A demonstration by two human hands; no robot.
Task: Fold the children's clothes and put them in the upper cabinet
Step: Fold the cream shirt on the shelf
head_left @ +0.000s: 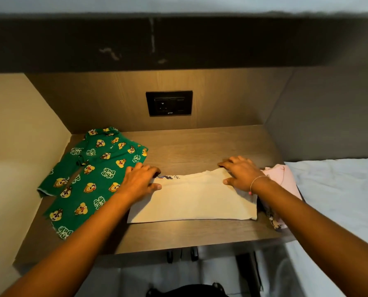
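Beside cream top lie green pjs, pink garment.

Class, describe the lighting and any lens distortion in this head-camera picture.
Head view: warm light from above brightens the back panel and wooden shelf; the dark band overhead is unlit; the wide-angle lens bows straight edges near the borders; the cream garment is in focus.

A folded shirt lies mid-desk, toward the near edge. The pyjamas lie to its left, reaching the far left corner. A bundle touches the shirt's right end. The left hand rests on the shirt's left end, the right hand on its far right corner. A socket sits on the far wall. A bed lies right of the desk.
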